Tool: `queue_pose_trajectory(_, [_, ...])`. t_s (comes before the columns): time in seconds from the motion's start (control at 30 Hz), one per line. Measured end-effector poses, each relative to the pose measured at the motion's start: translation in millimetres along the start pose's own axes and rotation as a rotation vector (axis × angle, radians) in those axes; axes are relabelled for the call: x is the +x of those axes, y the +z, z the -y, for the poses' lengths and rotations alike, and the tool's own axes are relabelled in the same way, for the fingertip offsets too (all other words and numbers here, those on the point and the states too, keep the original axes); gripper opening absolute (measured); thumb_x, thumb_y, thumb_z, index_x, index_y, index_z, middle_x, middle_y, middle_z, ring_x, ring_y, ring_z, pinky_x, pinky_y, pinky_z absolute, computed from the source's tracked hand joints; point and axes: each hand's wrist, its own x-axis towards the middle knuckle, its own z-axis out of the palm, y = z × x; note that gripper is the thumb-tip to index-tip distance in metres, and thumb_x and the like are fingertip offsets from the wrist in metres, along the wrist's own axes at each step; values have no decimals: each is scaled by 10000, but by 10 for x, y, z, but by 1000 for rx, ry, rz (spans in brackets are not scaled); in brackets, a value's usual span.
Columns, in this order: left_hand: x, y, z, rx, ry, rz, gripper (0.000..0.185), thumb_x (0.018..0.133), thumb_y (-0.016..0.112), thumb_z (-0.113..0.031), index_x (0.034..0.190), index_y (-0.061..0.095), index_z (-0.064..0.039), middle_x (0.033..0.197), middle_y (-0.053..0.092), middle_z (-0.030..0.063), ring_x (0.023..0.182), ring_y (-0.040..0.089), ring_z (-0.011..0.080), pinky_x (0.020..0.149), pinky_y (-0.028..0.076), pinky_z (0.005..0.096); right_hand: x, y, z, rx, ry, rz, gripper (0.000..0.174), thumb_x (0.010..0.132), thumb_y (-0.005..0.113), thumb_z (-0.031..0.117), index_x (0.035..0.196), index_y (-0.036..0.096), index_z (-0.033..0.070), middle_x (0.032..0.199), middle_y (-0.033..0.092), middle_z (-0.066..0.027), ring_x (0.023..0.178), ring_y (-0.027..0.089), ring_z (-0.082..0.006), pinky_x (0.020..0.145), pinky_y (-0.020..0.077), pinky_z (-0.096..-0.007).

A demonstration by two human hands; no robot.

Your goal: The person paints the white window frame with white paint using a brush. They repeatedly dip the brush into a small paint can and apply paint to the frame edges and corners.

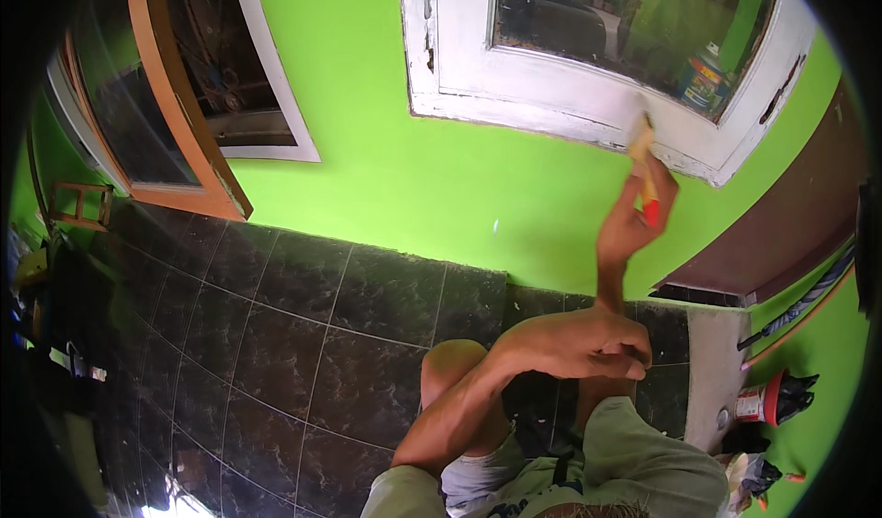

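Observation:
My right hand (637, 204) holds a paintbrush (642, 147) with a yellowish handle and a red end. The brush's bristles meet the lower rail of a white window frame (551, 94), whose paint looks chipped and rough at the edges. My left hand (606, 349) is over my knees with its fingers curled; whether something small lies within them cannot be told. A paint can (704, 80) shows at the lower right corner of the window glass (620, 25).
An orange-brown wooden casement (186, 118) stands out at the left from a bright green wall (386, 187). Dark tiles (269, 352) cover the floor. A small wooden frame (81, 206) is at the far left. At the right are a folded umbrella (799, 304) and a red-rimmed bucket (761, 399).

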Motion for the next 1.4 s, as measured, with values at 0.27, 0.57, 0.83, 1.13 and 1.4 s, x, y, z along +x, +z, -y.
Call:
queue_pose_trajectory(0.27, [-22, -37, -170, -215, -15, 34, 273, 1010, 663, -249, 1196, 677, -51, 1087, 733, 46, 929, 692, 158, 761, 537, 299, -338, 497, 589, 330, 132, 336, 274, 889, 666, -81, 1150, 700, -5, 1092, 694, -141, 978, 674, -248, 854, 534, -332])
queue_pose_trajectory(0.57, [1, 156, -175, -343, 85, 104, 264, 1015, 644, -199, 1176, 681, 7, 1132, 716, 103, 996, 692, 216, 853, 534, 334, -1022, -1289, 288, 384, 1103, 412, 297, 954, 706, 170, 1207, 637, 32, 1115, 699, -101, 995, 720, -220, 793, 606, -398])
queue_pose_trajectory(0.83, [402, 832, -700, -1240, 529, 178, 829, 998, 465, -645, 1284, 574, 125, 1295, 555, 297, 1187, 612, 353, 958, 509, 385, -1984, -3375, -384, 416, 1731, -127, 331, 981, 662, 279, 1245, 611, 86, 1127, 686, -65, 1008, 710, -219, 786, 597, -404])
queue_pose_trajectory(1.13, [682, 1392, -1196, -1524, 510, 11, 1008, 933, 322, -813, 1210, 544, 130, 1150, 595, 293, 967, 633, 319, 789, 513, 369, -2557, -3596, -419, 574, 1818, -113, 325, 978, 655, 335, 1227, 615, 130, 1165, 660, -33, 1052, 686, -223, 830, 576, -417])
queue_pose_trajectory(1.4, [954, 1550, -1302, -1543, 592, 91, 1012, 923, 359, -811, 1177, 508, 158, 1083, 606, 289, 893, 645, 328, 723, 533, 397, -2484, -3532, -443, 586, 1856, -42, 359, 997, 647, 300, 1305, 567, 135, 1229, 636, -50, 1105, 670, -252, 849, 566, -442])
